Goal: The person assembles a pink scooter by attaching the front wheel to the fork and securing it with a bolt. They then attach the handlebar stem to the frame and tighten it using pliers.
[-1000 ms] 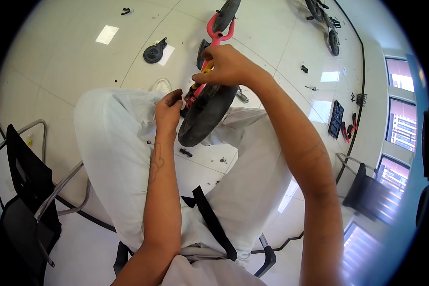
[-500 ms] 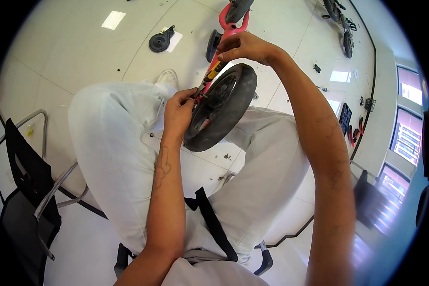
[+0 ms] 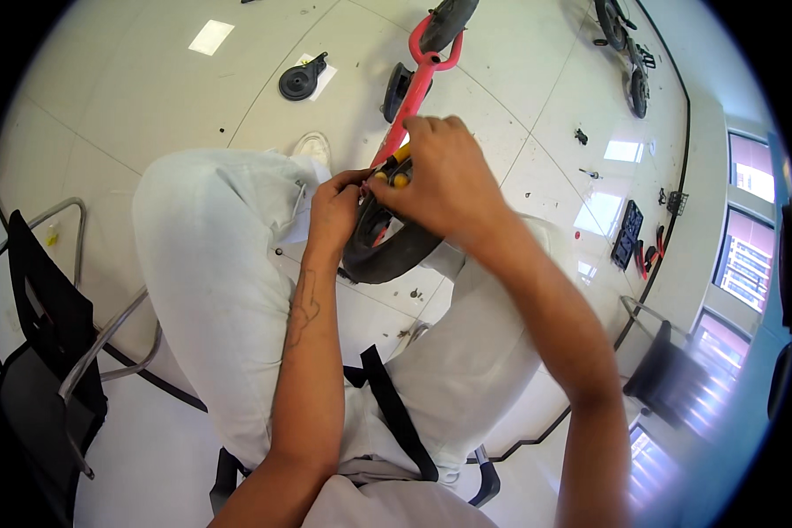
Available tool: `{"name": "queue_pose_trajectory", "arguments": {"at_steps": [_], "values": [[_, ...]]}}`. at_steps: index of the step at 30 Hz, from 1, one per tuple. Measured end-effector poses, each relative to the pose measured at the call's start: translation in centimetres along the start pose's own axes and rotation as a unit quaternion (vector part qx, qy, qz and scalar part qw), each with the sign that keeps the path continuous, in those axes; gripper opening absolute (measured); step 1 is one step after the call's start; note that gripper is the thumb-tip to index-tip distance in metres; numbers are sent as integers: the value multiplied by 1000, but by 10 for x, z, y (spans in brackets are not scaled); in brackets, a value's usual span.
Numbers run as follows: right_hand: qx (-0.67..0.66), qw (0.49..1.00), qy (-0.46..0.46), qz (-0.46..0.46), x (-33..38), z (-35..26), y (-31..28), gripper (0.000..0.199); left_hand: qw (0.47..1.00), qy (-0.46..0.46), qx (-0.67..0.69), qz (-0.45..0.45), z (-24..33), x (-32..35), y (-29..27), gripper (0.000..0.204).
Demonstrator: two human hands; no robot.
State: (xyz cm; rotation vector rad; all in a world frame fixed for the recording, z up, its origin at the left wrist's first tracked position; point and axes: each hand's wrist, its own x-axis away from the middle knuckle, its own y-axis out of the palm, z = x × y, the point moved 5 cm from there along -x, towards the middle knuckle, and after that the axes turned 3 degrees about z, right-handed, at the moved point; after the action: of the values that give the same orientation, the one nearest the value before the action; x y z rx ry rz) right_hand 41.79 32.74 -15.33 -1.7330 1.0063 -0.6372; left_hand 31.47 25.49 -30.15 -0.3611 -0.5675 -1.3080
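Note:
A small pink-red bike frame [image 3: 409, 110] leans toward me, and its black-tyred wheel [image 3: 389, 262] stands between my knees. My left hand [image 3: 333, 211] is closed at the wheel's hub, its fingertips pinching something too small to make out. Just above the wheel, my right hand [image 3: 449, 180] is curled over a yellow-and-black handled tool [image 3: 402, 153]. Yellow rounded parts also show below its fingers, close to the left fingertips. Most of the tool and part of the wheel are hidden behind the right hand.
On the tiled floor lie a round black part [image 3: 299, 82], a black tool case [image 3: 627, 234] and red-handled tools [image 3: 650, 254]. Another bike [image 3: 629, 53] is at the far right. Black chairs stand left [image 3: 48, 343] and right [image 3: 664, 370]. Small loose parts lie below the wheel.
My right hand has come down and nearer along the tool, now covering much of the wheel. My left hand stays at the hub.

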Motion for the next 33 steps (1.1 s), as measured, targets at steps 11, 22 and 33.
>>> {"name": "queue_pose_trajectory", "arguments": {"at_steps": [11, 22, 33], "values": [[5, 996, -5, 94, 44, -39, 8, 48, 992, 23, 125, 5, -13, -5, 3, 31], [-129, 983, -8, 127, 14, -10, 12, 46, 977, -19, 212, 29, -27, -6, -1, 40], [-233, 972, -26, -21, 14, -8, 8, 77, 989, 49, 137, 18, -19, -3, -2, 30]]}}
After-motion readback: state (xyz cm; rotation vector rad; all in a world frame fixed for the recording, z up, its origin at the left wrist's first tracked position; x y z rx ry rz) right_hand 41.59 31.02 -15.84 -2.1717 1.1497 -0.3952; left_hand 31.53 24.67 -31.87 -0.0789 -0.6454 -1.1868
